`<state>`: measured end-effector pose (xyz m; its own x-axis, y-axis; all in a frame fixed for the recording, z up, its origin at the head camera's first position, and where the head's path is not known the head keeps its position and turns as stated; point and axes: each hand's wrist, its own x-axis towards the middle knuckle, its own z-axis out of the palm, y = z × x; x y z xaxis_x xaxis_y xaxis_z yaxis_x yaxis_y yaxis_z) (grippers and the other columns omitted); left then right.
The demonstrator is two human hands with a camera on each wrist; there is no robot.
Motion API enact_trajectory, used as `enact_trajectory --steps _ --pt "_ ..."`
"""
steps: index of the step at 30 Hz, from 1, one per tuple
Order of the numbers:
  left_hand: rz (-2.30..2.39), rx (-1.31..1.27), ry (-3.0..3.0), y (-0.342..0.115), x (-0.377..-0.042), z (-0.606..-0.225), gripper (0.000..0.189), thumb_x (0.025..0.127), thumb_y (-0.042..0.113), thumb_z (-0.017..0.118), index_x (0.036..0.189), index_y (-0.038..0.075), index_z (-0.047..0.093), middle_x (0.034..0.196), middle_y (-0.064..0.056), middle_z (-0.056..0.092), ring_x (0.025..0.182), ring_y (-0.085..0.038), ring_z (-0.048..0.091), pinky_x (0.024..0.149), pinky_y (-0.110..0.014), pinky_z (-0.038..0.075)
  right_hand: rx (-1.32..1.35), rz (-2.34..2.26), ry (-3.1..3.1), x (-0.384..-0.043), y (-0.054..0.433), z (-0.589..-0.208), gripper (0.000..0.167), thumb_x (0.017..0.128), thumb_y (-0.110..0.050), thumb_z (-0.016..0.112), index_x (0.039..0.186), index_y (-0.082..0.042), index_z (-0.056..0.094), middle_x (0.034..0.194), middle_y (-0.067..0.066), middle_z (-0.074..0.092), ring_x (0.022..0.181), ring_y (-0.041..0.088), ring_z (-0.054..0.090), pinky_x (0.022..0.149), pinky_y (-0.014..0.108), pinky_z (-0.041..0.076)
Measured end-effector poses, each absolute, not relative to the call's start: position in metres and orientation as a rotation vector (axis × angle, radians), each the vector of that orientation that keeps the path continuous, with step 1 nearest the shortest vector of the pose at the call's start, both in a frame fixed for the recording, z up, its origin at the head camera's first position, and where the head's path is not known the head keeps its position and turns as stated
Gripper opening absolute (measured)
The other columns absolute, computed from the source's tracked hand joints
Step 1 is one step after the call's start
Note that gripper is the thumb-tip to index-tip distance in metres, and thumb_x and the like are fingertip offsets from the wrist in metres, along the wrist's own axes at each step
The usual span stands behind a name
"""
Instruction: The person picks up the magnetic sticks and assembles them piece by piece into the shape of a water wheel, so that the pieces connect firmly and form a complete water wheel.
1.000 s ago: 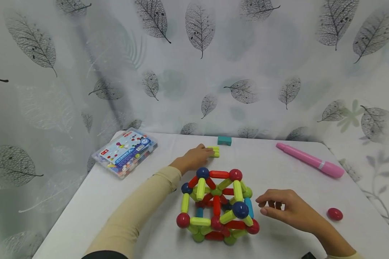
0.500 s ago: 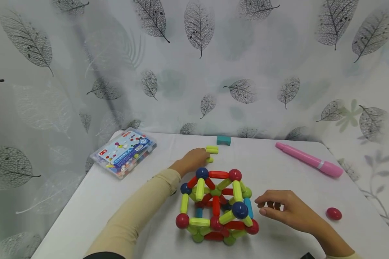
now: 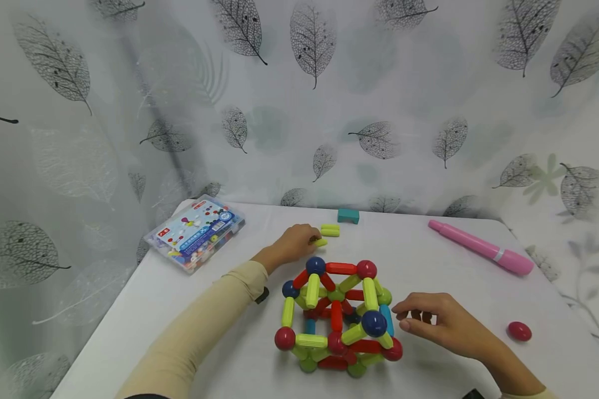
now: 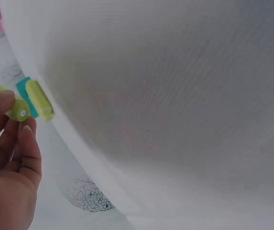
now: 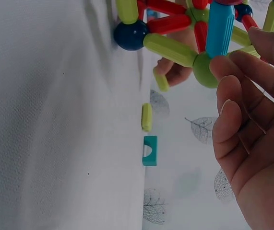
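Observation:
Between thumb and fingers, my left hand (image 3: 292, 245) pinches a yellow-green magnetic rod (image 4: 20, 111), its round end facing the left wrist camera. Two more yellow-green rods (image 3: 330, 233) lie side by side just beyond that hand. In front of me stands a cage-like structure of magnetic rods and balls (image 3: 336, 317), coloured red, blue and yellow-green. My right hand (image 3: 441, 322) hovers at its right side, fingers loosely bent and holding nothing. From the right wrist view, its fingertips appear near a blue rod (image 5: 220, 29); whether they touch it I cannot tell.
A teal arch block (image 3: 348, 216) sits at the table's back edge. At back left lies a clear-sided box of parts (image 3: 194, 230). A pink marker-shaped object (image 3: 481, 247) is at the right, with a red oval piece (image 3: 519, 331) nearer me.
My left hand has drawn one yellow-green rod away from the group, toward me and left, and now lifts it slightly. The right hand and the structure stay put.

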<state>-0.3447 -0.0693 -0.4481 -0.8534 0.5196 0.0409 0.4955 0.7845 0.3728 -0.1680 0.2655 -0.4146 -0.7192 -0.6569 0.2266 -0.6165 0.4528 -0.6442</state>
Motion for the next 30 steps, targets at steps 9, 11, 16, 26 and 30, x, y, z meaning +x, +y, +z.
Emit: enact_trajectory --steps 9,11,16,26,30 --pt "1.258 0.63 2.832 -0.102 -0.306 -0.431 0.03 0.094 0.016 0.072 0.123 0.012 0.065 0.105 0.0 0.071 0.097 -0.014 0.066 0.088 -0.029 0.057 -1.123 -1.132 2.653 -0.167 0.268 -0.415 0.024 0.095 -0.011 0.071 0.116 -0.022 0.074 0.096 -0.006 0.072 0.077 0.004 0.06 0.063 0.023 0.053" --pt "1.432 0.601 2.782 -0.114 -0.29 -0.426 0.032 0.093 0.016 0.073 0.124 0.011 0.065 0.105 -0.001 0.071 0.096 -0.015 0.067 0.086 -0.03 0.058 -1.125 -1.131 2.655 -0.168 0.268 -0.415 0.024 0.096 -0.012 0.07 0.116 -0.023 0.074 0.096 -0.006 0.072 0.077 0.004 0.06 0.063 0.023 0.053" --pt "1.765 0.581 2.638 -0.142 -0.247 -0.417 0.031 0.093 0.018 0.075 0.121 0.011 0.066 0.106 -0.003 0.071 0.096 -0.018 0.069 0.085 -0.029 0.059 -1.122 -1.122 2.656 -0.169 0.27 -0.416 0.024 0.096 -0.012 0.07 0.116 -0.024 0.074 0.095 -0.006 0.073 0.076 0.004 0.06 0.063 0.023 0.053" --pt "1.916 1.037 2.549 -0.156 -0.178 -0.407 0.029 0.086 0.004 0.08 0.112 0.013 0.072 0.102 0.001 0.074 0.09 -0.015 0.063 0.077 -0.026 0.053 -1.119 -1.121 2.654 -0.169 0.272 -0.417 0.025 0.096 -0.011 0.07 0.117 -0.024 0.074 0.096 -0.006 0.073 0.077 0.004 0.06 0.063 0.023 0.053" --pt "1.854 1.235 2.479 -0.149 -0.16 -0.408 0.029 0.084 0.005 0.082 0.11 0.013 0.074 0.098 0.003 0.074 0.088 -0.012 0.061 0.075 -0.026 0.051 -1.121 -1.125 2.652 -0.169 0.272 -0.417 0.024 0.096 -0.011 0.07 0.117 -0.023 0.074 0.096 -0.006 0.073 0.077 0.004 0.06 0.063 0.023 0.053"
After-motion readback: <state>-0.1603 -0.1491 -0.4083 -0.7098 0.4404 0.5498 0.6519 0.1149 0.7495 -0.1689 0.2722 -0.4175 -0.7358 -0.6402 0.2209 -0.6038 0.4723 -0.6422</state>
